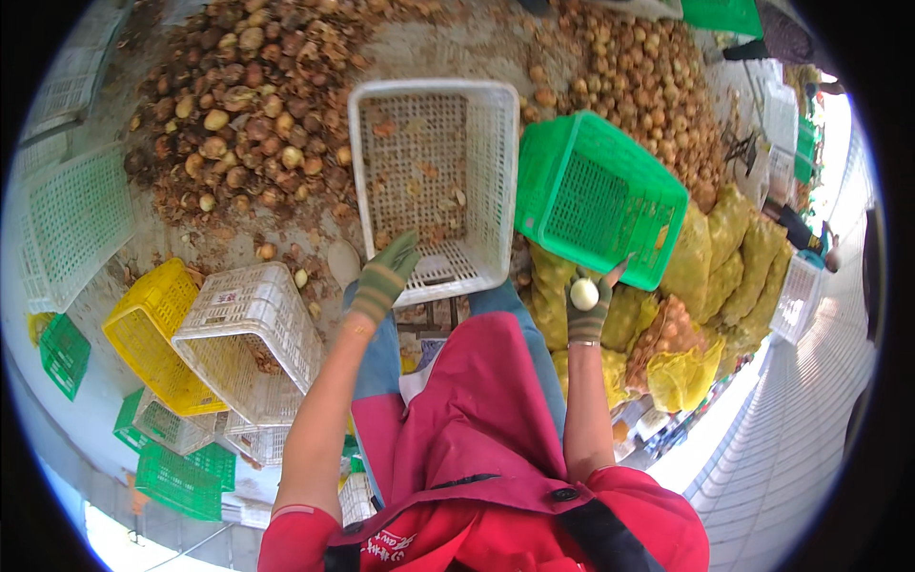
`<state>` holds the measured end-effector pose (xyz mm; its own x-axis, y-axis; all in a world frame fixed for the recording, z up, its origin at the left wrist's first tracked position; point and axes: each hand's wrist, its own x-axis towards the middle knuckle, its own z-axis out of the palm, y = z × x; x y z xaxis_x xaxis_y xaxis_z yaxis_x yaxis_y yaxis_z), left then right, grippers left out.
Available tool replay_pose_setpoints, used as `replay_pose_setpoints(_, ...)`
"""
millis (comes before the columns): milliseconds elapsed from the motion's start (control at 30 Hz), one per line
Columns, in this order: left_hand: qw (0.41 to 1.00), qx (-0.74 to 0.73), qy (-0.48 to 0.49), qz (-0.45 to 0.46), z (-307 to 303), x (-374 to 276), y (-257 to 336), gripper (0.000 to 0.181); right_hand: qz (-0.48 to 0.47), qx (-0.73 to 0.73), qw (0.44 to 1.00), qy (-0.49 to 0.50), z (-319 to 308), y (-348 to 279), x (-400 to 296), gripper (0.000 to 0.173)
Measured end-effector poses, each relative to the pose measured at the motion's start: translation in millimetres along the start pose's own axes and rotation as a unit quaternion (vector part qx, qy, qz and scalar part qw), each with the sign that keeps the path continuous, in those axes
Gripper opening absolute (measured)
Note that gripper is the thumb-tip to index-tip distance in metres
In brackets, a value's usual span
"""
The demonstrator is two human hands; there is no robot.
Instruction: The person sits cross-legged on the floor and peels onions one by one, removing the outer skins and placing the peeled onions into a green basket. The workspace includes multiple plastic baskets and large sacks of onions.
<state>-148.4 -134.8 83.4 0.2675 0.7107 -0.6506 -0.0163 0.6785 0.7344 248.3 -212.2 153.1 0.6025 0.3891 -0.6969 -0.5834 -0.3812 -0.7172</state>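
Observation:
My left hand (387, 276), in a green striped glove, is over the near left rim of a white plastic crate (493, 179) and holds nothing. Bits of onion skin lie on that crate's floor. In my gloved right hand (589, 304) is a peeled white onion (584, 294), at the near side of a green plastic crate (607, 207) tilted beside the white one. A small knife blade (629, 259) seems to stick out from the fingers of the same hand. The green crate has no onions visible inside.
A heap of unpeeled onions (250, 129) covers the floor at the far left, another pile (636, 86) the far right. Yellow mesh sacks (736, 264) lie at the right. A yellow crate (154, 336) and a white crate (250, 307) stand at the left. People are partly visible at the far right.

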Motion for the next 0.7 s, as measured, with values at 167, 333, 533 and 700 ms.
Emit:
replay_pose_setpoints(167, 0.989, 0.124, -0.059, 0.047, 114, 104, 10, 0.060, -0.044, 0.053, 0.997, -0.028, -7, -14, 50, 0.036)
replay_pose_setpoints(333, 0.969, 0.216, -0.104, 0.061, 203, 189, 23, 0.073, -0.061, 0.033, 0.995, -0.078, -4, -17, 64, 0.036)
replay_pose_setpoints(533, 0.985, 0.115, -0.116, 0.049, 267, 271, -65, 0.096, -0.081, 0.000, 0.982, -0.170, -15, -11, 76, 0.040)
replay_pose_setpoints(700, 0.939, 0.279, -0.180, -0.094, 285, 277, -49, 0.079, -0.138, 0.050, 0.975, -0.168, -25, -48, 107, 0.037)
